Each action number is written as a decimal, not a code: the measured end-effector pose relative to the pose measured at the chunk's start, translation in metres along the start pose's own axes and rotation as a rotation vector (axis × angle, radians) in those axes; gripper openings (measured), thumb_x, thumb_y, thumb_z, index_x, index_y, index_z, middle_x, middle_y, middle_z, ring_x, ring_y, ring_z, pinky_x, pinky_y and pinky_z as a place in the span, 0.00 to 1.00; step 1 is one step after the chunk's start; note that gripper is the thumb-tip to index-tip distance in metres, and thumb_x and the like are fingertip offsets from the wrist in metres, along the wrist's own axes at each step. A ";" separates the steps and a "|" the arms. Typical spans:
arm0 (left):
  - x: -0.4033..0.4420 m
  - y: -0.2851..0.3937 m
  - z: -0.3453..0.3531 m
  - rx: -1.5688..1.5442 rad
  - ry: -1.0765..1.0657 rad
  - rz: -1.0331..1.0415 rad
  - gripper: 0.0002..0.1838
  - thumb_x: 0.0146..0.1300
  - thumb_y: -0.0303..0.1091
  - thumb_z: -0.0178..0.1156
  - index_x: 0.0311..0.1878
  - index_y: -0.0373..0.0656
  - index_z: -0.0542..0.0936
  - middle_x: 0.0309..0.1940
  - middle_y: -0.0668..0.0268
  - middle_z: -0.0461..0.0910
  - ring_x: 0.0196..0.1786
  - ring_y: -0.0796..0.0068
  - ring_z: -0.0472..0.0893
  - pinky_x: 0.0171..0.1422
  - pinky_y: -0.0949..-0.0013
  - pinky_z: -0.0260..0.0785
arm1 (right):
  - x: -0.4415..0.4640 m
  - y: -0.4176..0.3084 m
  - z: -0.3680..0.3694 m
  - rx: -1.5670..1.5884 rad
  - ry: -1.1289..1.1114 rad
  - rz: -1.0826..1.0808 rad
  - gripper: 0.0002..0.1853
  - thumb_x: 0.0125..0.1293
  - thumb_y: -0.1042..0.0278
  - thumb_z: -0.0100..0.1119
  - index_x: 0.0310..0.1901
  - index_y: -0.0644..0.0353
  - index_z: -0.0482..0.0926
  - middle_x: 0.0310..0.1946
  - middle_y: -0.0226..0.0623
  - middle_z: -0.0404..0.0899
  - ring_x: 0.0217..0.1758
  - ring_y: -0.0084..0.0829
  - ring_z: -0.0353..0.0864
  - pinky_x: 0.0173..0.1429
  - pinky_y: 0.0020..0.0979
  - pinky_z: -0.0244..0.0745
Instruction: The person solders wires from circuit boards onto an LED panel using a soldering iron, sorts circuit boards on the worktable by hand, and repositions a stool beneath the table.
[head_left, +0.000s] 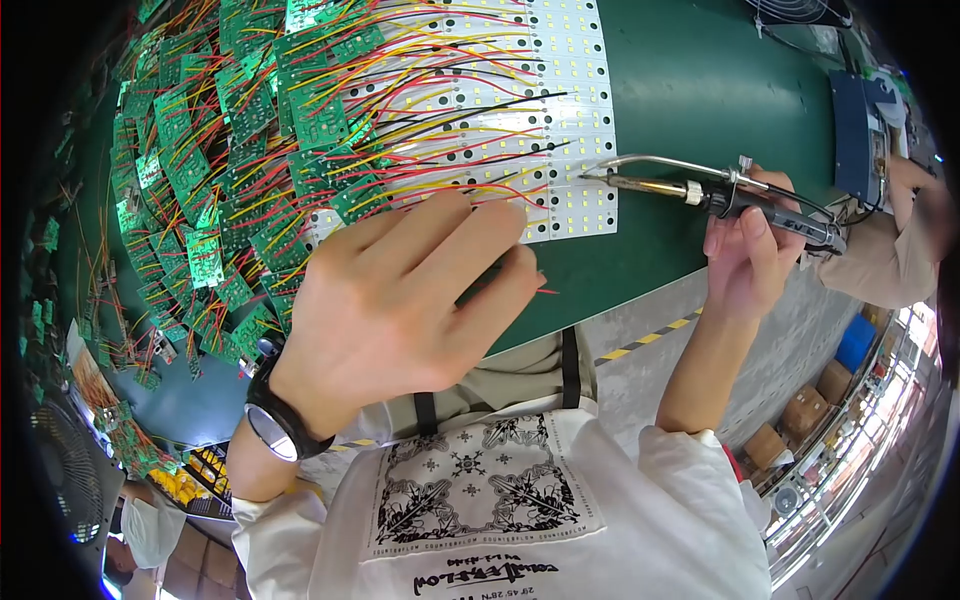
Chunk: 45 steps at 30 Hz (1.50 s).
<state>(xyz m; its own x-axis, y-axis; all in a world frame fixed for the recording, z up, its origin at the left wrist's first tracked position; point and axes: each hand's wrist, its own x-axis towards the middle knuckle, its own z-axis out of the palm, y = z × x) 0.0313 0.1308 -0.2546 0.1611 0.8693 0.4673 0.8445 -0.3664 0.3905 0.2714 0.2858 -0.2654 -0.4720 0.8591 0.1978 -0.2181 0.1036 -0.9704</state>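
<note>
My right hand point(748, 250) grips the black handle of a soldering iron point(655, 186), fingers wrapped round it. A curved metal feed tube point(665, 160) is clamped to the iron and runs to its tip, over the right edge of the white LED boards point(575, 110). My left hand point(410, 290), with a black watch on the wrist, is closed over the lower edge of the boards. A short red wire point(547, 292) sticks out at its fingertips. Red, yellow and black wires point(450, 130) run across the LED boards from green circuit boards point(310, 110).
Many wired green circuit boards point(185, 150) are heaped on the left of the green table point(710, 80). A blue box-shaped device point(855, 135) stands at the right edge. A fan point(75, 470) is at lower left. Other people point(880, 250) sit nearby.
</note>
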 end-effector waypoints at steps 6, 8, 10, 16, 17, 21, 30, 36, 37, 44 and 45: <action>0.002 0.004 -0.003 0.011 -0.080 0.054 0.15 0.40 0.31 0.72 0.30 0.42 0.76 0.30 0.66 0.76 0.26 0.70 0.76 0.23 0.71 0.67 | 0.001 0.001 -0.002 0.116 0.082 0.004 0.14 0.65 0.75 0.53 0.49 0.77 0.73 0.35 0.45 0.77 0.24 0.24 0.71 0.22 0.20 0.64; 0.001 0.005 -0.002 0.051 -0.057 0.029 0.14 0.42 0.32 0.71 0.29 0.42 0.75 0.30 0.66 0.74 0.28 0.71 0.77 0.24 0.70 0.69 | 0.003 -0.001 0.002 0.143 0.101 0.000 0.13 0.67 0.75 0.53 0.49 0.76 0.74 0.34 0.44 0.78 0.26 0.24 0.70 0.23 0.20 0.64; 0.001 0.006 -0.004 0.078 -0.070 0.029 0.14 0.42 0.33 0.71 0.28 0.42 0.74 0.30 0.67 0.73 0.28 0.71 0.76 0.25 0.70 0.69 | 0.006 -0.001 0.006 0.084 0.275 0.043 0.14 0.65 0.71 0.58 0.47 0.73 0.76 0.27 0.40 0.78 0.20 0.26 0.72 0.23 0.23 0.61; 0.001 0.009 -0.010 0.130 -0.054 0.046 0.12 0.46 0.33 0.70 0.29 0.44 0.75 0.31 0.68 0.73 0.27 0.72 0.75 0.25 0.69 0.68 | 0.008 -0.003 0.010 0.098 0.295 0.028 0.12 0.65 0.72 0.58 0.47 0.71 0.77 0.25 0.38 0.77 0.21 0.25 0.73 0.23 0.23 0.63; 0.001 0.011 -0.011 0.148 -0.048 0.048 0.11 0.47 0.33 0.69 0.30 0.45 0.76 0.31 0.69 0.73 0.27 0.73 0.75 0.25 0.68 0.68 | 0.008 -0.003 0.009 0.088 0.271 0.037 0.12 0.65 0.73 0.58 0.47 0.70 0.77 0.25 0.38 0.77 0.21 0.25 0.73 0.23 0.23 0.63; 0.001 0.012 -0.014 0.184 -0.012 0.054 0.10 0.49 0.33 0.69 0.31 0.45 0.76 0.31 0.69 0.73 0.27 0.73 0.75 0.25 0.68 0.68 | 0.009 -0.003 0.009 0.131 0.298 0.056 0.11 0.64 0.73 0.60 0.46 0.70 0.77 0.25 0.37 0.78 0.21 0.25 0.73 0.23 0.23 0.64; 0.002 0.016 -0.028 0.160 0.074 0.081 0.10 0.51 0.30 0.65 0.37 0.44 0.78 0.34 0.69 0.75 0.35 0.73 0.77 0.33 0.70 0.72 | 0.006 -0.010 0.014 0.179 0.275 0.030 0.12 0.64 0.72 0.59 0.46 0.69 0.77 0.25 0.36 0.76 0.24 0.24 0.72 0.27 0.23 0.64; -0.003 0.081 -0.099 -0.581 0.397 -0.058 0.09 0.52 0.26 0.67 0.36 0.39 0.80 0.39 0.60 0.79 0.41 0.63 0.80 0.40 0.66 0.74 | 0.003 -0.011 0.015 0.169 0.241 0.039 0.11 0.65 0.74 0.58 0.47 0.70 0.77 0.27 0.36 0.76 0.26 0.23 0.72 0.29 0.23 0.66; -0.007 0.099 -0.115 -0.855 0.467 -0.074 0.08 0.52 0.23 0.66 0.37 0.37 0.80 0.40 0.58 0.80 0.40 0.64 0.81 0.41 0.66 0.75 | 0.005 -0.009 0.014 0.169 0.233 0.038 0.11 0.65 0.74 0.58 0.47 0.70 0.77 0.27 0.36 0.76 0.26 0.23 0.72 0.29 0.23 0.66; -0.026 0.154 -0.151 -1.555 0.599 0.337 0.06 0.61 0.30 0.61 0.35 0.38 0.77 0.37 0.55 0.77 0.40 0.61 0.79 0.40 0.61 0.74 | 0.003 -0.009 0.016 0.174 0.218 -0.002 0.11 0.66 0.75 0.58 0.47 0.69 0.76 0.28 0.36 0.77 0.26 0.23 0.72 0.27 0.23 0.66; -0.027 0.158 -0.153 -1.577 0.599 0.343 0.06 0.61 0.31 0.61 0.35 0.38 0.77 0.38 0.56 0.77 0.40 0.61 0.79 0.40 0.61 0.73 | 0.002 -0.008 0.017 0.169 0.226 -0.011 0.11 0.66 0.75 0.58 0.47 0.69 0.76 0.29 0.36 0.77 0.27 0.23 0.73 0.27 0.23 0.66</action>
<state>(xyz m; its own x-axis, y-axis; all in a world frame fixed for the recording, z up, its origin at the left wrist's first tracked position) 0.0821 -0.0010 -0.0841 -0.2952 0.5866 0.7541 -0.5220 -0.7601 0.3870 0.2576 0.2785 -0.2544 -0.2702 0.9505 0.1536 -0.3700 0.0447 -0.9279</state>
